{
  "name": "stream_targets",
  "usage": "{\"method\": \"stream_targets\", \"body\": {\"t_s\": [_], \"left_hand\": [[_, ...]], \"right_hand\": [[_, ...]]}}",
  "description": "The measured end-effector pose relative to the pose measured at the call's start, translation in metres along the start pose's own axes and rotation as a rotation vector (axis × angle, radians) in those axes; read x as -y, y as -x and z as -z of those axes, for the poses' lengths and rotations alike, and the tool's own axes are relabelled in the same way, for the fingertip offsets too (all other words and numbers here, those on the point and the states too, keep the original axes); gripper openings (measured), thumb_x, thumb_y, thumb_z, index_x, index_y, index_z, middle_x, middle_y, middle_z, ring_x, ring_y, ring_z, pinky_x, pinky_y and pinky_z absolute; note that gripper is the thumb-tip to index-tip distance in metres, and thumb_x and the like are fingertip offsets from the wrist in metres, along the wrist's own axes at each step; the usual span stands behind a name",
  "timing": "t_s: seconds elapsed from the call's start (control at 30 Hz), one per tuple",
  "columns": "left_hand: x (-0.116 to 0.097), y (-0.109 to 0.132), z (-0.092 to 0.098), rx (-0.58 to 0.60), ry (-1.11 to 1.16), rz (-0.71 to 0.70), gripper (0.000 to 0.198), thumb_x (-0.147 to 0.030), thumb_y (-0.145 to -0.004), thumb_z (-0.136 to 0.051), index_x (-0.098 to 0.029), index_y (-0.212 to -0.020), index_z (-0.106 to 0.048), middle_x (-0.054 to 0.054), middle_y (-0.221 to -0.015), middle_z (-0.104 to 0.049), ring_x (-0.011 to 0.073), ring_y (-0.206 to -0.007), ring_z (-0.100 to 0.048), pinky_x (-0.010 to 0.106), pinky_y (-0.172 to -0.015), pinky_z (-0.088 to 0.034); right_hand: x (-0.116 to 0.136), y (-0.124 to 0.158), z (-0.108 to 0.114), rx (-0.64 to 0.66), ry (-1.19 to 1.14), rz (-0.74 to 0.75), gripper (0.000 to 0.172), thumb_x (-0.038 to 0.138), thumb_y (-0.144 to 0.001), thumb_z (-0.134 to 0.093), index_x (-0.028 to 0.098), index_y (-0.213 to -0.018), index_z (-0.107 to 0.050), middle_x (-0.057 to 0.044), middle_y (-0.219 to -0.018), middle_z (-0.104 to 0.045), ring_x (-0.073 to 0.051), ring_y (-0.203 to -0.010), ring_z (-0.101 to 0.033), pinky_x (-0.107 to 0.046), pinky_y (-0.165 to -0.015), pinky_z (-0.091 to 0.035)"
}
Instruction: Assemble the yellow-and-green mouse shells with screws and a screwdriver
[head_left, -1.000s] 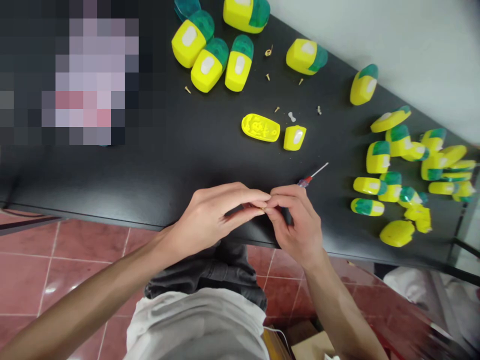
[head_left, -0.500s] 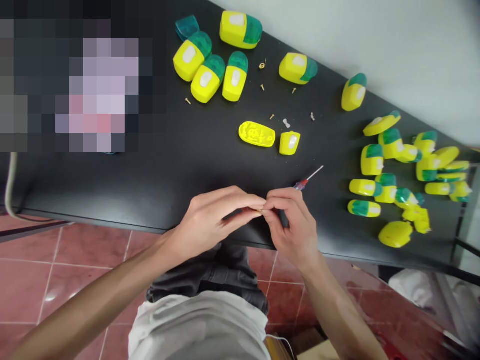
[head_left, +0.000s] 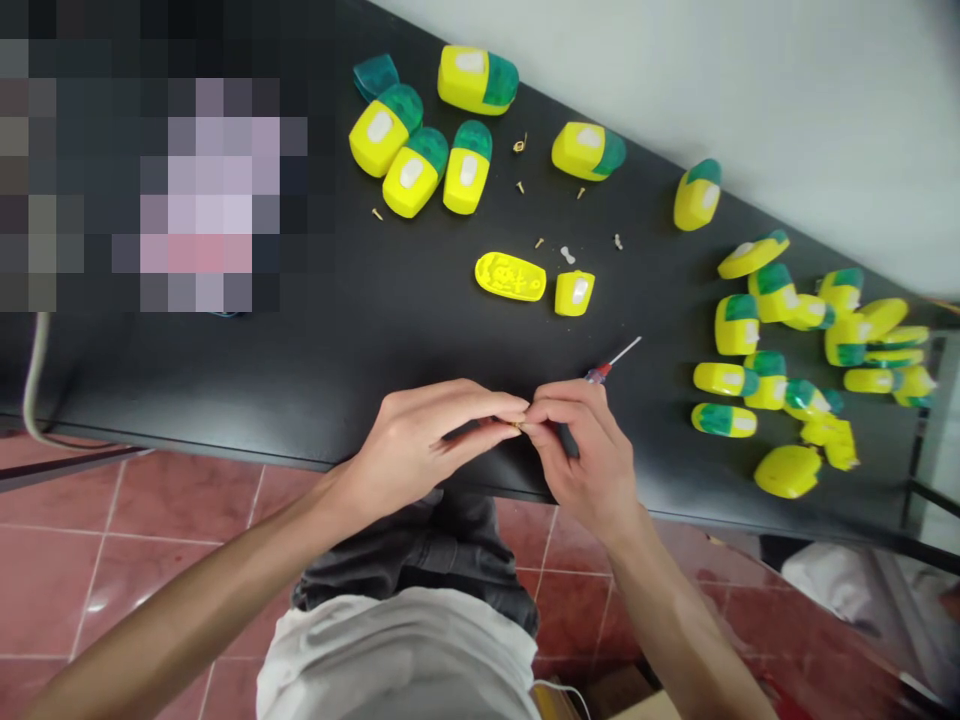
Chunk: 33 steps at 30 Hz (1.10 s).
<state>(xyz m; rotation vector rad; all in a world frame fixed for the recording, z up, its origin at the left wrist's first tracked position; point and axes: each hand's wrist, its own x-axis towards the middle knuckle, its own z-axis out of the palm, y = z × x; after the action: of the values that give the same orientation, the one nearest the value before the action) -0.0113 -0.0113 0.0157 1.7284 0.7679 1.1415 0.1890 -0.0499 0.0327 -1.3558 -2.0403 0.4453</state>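
Above the table's near edge, the fingertips of my left hand (head_left: 431, 425) and my right hand (head_left: 585, 440) meet in a pinch. Between them shows a bit of a small brass-coloured metal part (head_left: 516, 426), mostly covered by the fingers. A screwdriver (head_left: 600, 373) with a red collar lies just beyond my right hand, its handle partly hidden behind the knuckles. Farther off, a yellow shell half (head_left: 510, 276) lies with its moulded inside up. Beside it sits a short yellow housing piece (head_left: 574, 293) with a white button.
Several small screws (head_left: 539, 243), grey metal links (head_left: 568, 255) and a brass piece (head_left: 520, 146) lie scattered on the black table (head_left: 337, 350). Yellow-green cases (head_left: 469, 170) stand at the back; more cases (head_left: 737, 325) cluster at right. A cable (head_left: 34, 380) hangs at left.
The view has shifted slightly, so the far things on the table sit a little lower. Both hands keep nearly the same pinch, with only slight finger movement.
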Motion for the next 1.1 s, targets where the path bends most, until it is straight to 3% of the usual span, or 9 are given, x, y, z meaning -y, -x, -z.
{"method": "stream_targets", "body": {"t_s": [0.47, 0.87, 1.1], "left_hand": [[0.0002, 0.0015, -0.0001, -0.048, -0.036, -0.014, 0.014, -0.01, -0.093, -0.078, -0.018, -0.105, -0.079, 0.003, -0.094, -0.083, 0.011, -0.079, -0.078, 0.019, -0.077, -0.066], [0.0037, 0.0012, 0.0004, -0.005, 0.013, -0.009, 0.024, -0.011, -0.094, -0.078, -0.017, -0.117, -0.076, 0.007, -0.109, -0.083, 0.0112, -0.085, -0.078, 0.022, -0.083, -0.067], [0.0039, -0.0011, 0.0028, -0.025, 0.041, -0.04, 0.023, -0.013, -0.093, -0.079, -0.015, -0.116, -0.076, 0.008, -0.104, -0.082, 0.0117, -0.084, -0.078, 0.021, -0.08, -0.067]], "right_hand": [[0.0045, -0.003, -0.0047, -0.012, 0.014, -0.009, 0.021, 0.005, -0.102, -0.058, 0.025, -0.101, -0.058, 0.001, -0.093, -0.07, -0.014, -0.079, -0.064, -0.033, -0.074, -0.045], [-0.002, -0.0086, 0.0034, 0.004, 0.043, 0.019, 0.017, 0.009, -0.103, -0.062, 0.026, -0.103, -0.058, 0.001, -0.095, -0.071, -0.015, -0.08, -0.063, -0.033, -0.076, -0.045], [0.0025, -0.0084, 0.0038, 0.003, 0.032, 0.019, 0.018, 0.008, -0.103, -0.06, 0.025, -0.102, -0.059, 0.001, -0.096, -0.071, -0.015, -0.086, -0.065, -0.034, -0.079, -0.044]]}}
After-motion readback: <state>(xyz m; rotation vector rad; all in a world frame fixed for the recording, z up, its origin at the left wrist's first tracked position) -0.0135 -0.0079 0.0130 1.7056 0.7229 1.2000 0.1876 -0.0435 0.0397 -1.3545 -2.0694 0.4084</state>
